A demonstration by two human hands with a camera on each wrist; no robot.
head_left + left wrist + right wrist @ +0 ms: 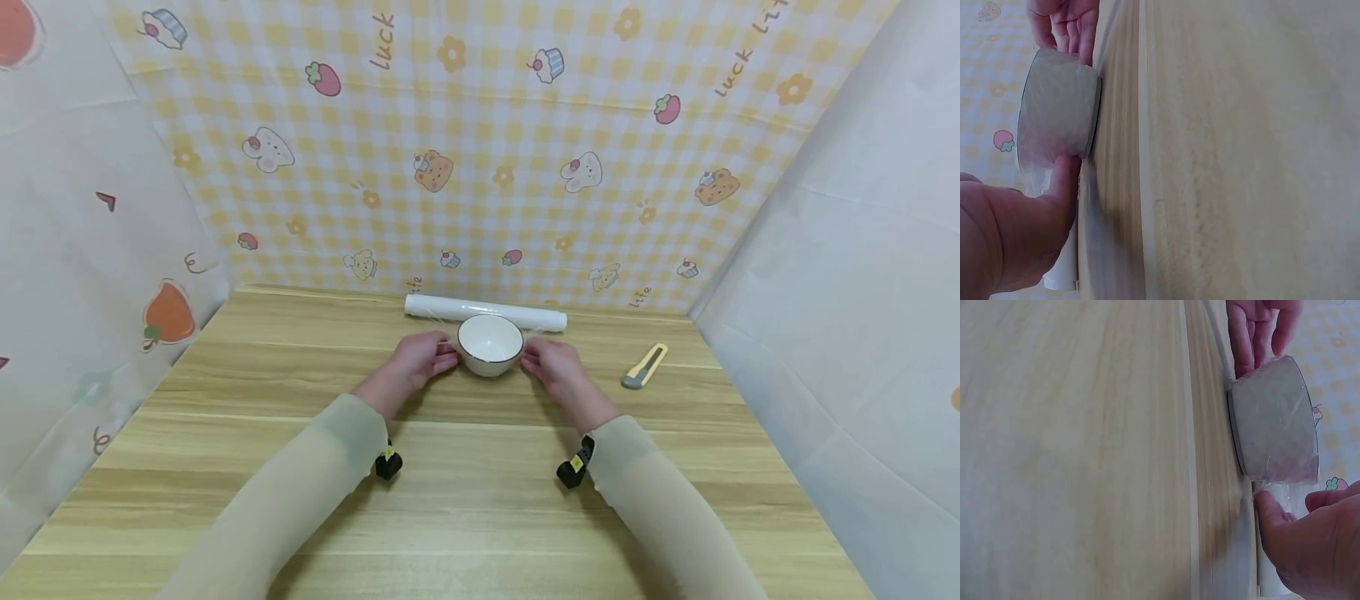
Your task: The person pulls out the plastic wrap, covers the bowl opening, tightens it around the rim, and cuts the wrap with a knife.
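Note:
A white bowl (491, 341) with a dark rim stands upright on the table, right in front of a white roll (487, 312). Thin clear plastic wrap (1054, 106) clings in wrinkles to the bowl's side, and loose folds of it reach towards both hands. At the bowl's left side is my left hand (424, 357), its fingertips against the wrapped wall. Opposite it, my right hand (555, 363) has its fingertips at the right side. In the right wrist view, this hand's thumb and fingers (1266, 503) are spread apart around a loose fold. Part of each hand's fingers is hidden.
A yellow and grey utility knife (645, 367) lies on the wooden table (480, 508) to the right of the bowl. Behind the roll hangs a yellow checked cloth (495, 208). Pale cloths form side walls left and right.

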